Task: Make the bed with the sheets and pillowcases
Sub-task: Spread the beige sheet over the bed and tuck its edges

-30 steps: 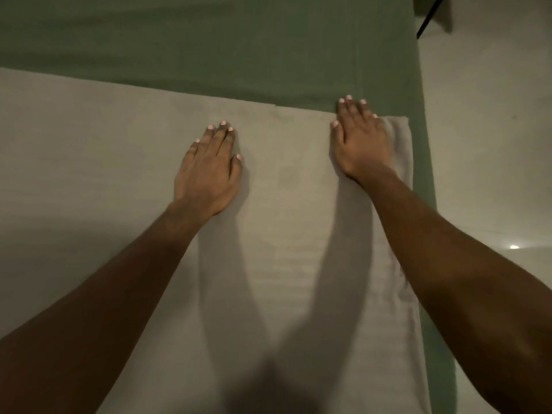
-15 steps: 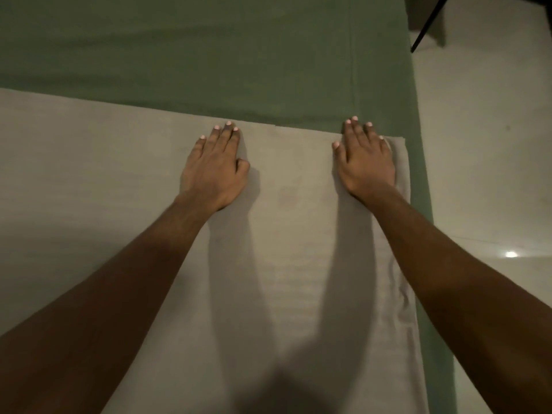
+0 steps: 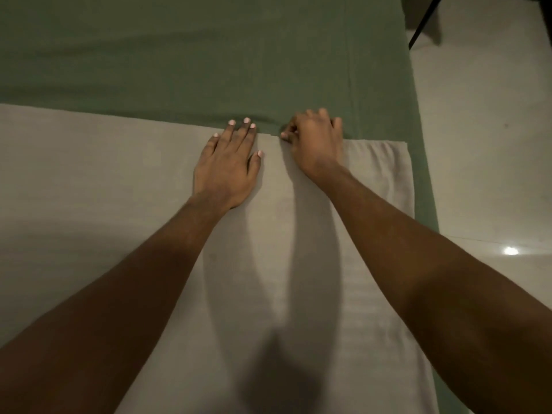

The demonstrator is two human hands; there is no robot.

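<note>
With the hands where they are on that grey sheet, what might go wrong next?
Two risks, I think. The right hand pinches the grey sheet at its far edge while the left hand presses flat right beside it, so a pull could bunch the cloth between them. The grey sheet's right corner also lies close to the side of the green sheet, above the floor; a tug may drag it crooked or over the side.

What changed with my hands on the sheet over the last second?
The right hand slid left along the grey sheet, away from its corner, and now pinches its top edge. The left hand crept forward to that edge, still flat. The green sheet stayed put.
</note>
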